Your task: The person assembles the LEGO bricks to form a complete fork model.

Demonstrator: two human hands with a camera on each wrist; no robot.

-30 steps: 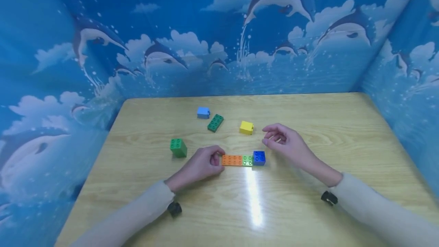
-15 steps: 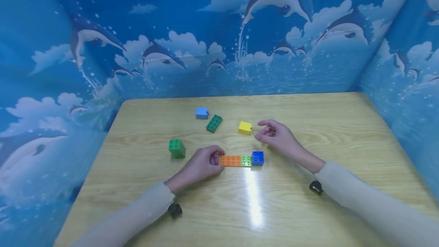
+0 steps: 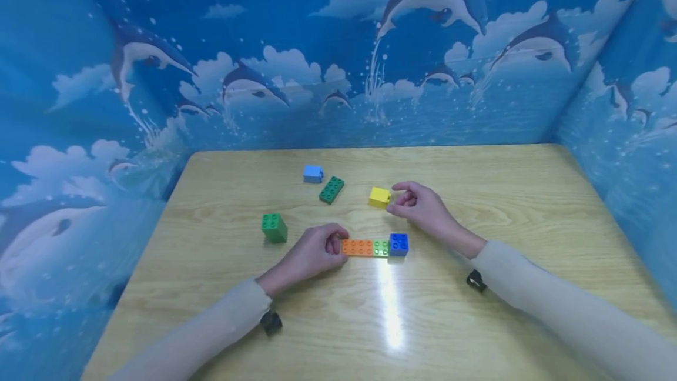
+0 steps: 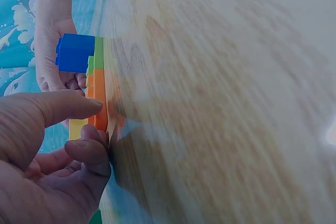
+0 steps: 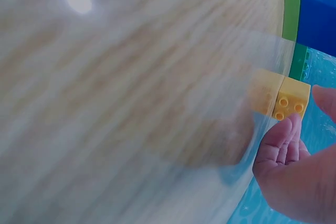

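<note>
The yellow brick (image 3: pixel 378 197) lies on its side on the surface (image 3: pixel 328 328), at about 11 o'clock from the dark blue brick (image 3: pixel 399 244), and its studs face the right hand (image 3: pixel 432 216). The thumb and fingers of this hand are apart, at about 3 o'clock from the brick; I cannot tell if a fingertip already touches it. If the fingertips press on the studs before they are around the sides, the brick could slide toward 9 o'clock, where the dark green brick (image 3: pixel 331 190) lies.

The left hand (image 3: pixel 312 253) pinches only the 9 o'clock end of the orange brick (image 3: pixel 358 247). This grip at one end is, in my opinion, a weak point: a push against the dark blue brick could turn the whole row. The light green brick (image 3: pixel 381 248) follows the orange one at 3 o'clock (whether they are joined or only touching, I cannot see). If they only touch, a small pull of the left hand could open a gap between them.
</note>
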